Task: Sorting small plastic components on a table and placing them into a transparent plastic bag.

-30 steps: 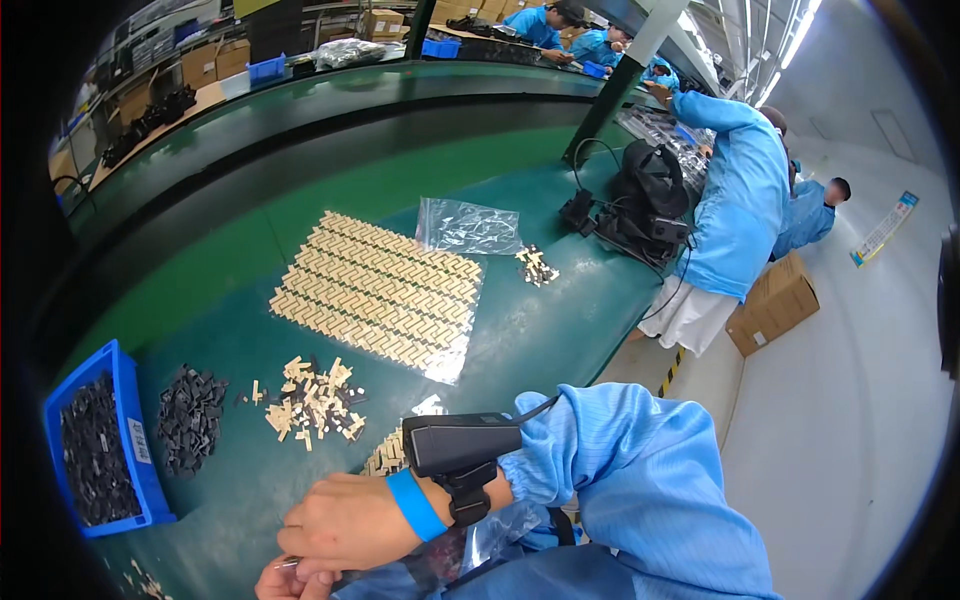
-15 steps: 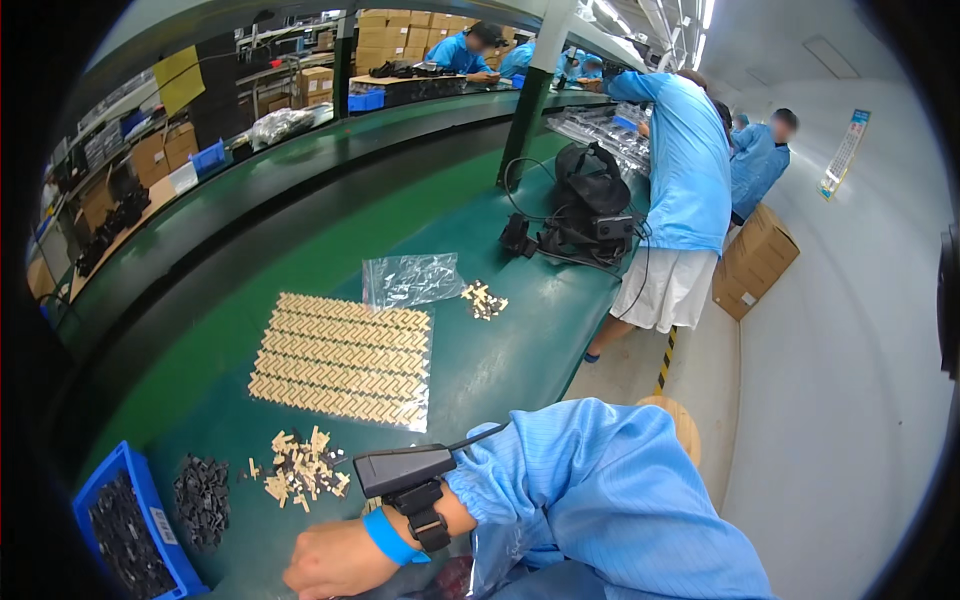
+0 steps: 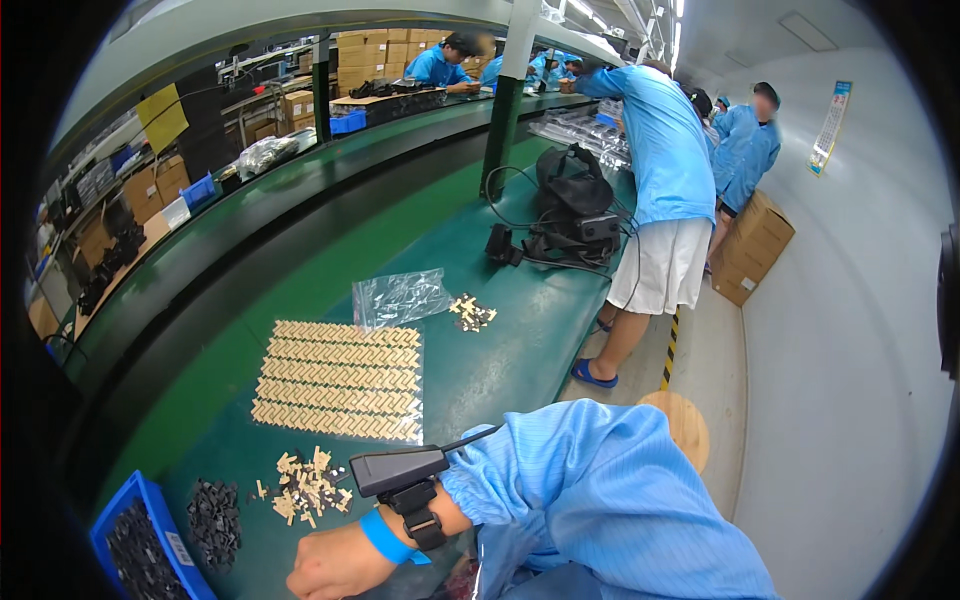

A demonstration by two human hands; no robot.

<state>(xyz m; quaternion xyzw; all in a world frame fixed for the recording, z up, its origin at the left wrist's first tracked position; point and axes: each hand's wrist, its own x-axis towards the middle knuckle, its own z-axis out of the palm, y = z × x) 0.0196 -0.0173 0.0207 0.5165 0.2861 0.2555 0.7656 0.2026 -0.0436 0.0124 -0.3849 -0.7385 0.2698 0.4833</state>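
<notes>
hand (image 3: 338, 562), right | grip hidden, cannot tell | near loose tan-and-black pieces (image 3: 308, 487)

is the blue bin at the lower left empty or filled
Not empty: many small dark parts lie inside the blue bin; its near end is out of frame.

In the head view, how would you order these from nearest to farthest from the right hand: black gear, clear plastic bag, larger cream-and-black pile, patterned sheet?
From the right hand:
1. Larger cream-and-black pile, just beyond the hand.
2. Patterned sheet, beyond that pile.
3. Clear plastic bag, at the sheet's far edge.
4. Black gear, farther up, toward the right.
</notes>
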